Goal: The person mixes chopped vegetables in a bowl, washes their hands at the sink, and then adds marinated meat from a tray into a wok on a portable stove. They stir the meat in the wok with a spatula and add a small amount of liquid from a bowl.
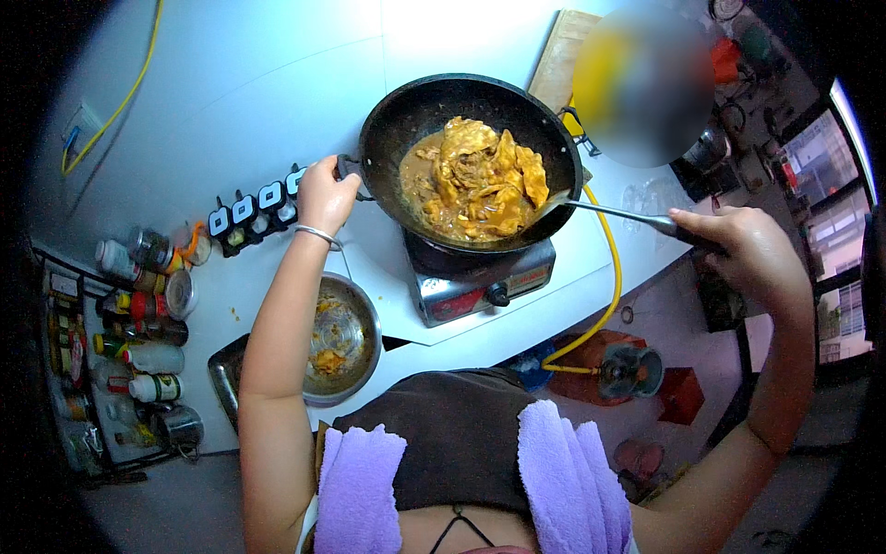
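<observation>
A black wok sits on a single-burner gas stove, tipped so that its inside shows. It holds brown sauce and chunks of yellow-brown food, possibly egg. At the wok's left side, my left hand is closed around its dark handle, most of which the fingers hide. My right hand grips the dark end of a long-handled metal spatula. The spatula's head rests among the food at the wok's right wall, partly hidden by sauce.
Left of the stove, a steel bowl has yellow food scraps in it. Jars and bottles crowd a rack at far left. A yellow hose runs down past the stove's right. Behind the wok leans a wooden board; a blurred patch lies beside it.
</observation>
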Motion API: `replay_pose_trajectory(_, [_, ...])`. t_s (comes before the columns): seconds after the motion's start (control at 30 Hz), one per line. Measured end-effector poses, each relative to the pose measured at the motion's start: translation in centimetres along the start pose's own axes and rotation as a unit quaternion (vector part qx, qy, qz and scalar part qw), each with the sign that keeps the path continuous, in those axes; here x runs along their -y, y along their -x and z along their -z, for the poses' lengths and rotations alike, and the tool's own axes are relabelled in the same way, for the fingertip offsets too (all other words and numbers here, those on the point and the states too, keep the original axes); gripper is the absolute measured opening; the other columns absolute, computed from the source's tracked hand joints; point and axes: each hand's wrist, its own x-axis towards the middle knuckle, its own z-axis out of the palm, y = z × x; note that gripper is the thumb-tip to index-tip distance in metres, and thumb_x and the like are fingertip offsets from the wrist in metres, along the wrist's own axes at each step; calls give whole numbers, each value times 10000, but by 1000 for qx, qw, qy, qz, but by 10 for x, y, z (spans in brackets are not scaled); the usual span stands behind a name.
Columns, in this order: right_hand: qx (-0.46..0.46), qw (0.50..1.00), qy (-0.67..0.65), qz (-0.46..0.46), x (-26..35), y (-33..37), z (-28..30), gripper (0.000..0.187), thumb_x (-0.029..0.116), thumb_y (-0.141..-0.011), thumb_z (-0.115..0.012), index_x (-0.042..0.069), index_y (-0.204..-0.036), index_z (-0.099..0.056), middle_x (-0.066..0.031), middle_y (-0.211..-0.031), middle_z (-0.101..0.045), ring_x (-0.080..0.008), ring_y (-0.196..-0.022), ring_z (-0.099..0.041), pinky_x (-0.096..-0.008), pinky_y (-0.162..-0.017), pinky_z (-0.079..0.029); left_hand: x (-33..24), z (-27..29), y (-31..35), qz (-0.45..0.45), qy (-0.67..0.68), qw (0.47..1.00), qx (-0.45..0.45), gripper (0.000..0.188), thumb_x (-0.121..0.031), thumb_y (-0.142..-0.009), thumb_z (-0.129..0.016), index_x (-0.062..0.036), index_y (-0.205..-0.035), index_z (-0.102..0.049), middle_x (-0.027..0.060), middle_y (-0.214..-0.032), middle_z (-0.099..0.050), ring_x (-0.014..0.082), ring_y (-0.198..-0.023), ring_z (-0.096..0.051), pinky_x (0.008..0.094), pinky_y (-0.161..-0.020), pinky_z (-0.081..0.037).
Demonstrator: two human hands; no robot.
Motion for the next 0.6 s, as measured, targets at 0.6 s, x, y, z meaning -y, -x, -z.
replay_pose_trajectory(0.6, [44,999,-2,-20,58,-82,-117,649,-28,-815,-479,202,-1413,-378,-172,-916,-630,-330,-820,-648,-418,-657,-526,12,-14,1,6,68,998,-9,137,-112,-679,-598,16,-723,-584,128,-610,-583,234,-549,-558,347,-564,-441])
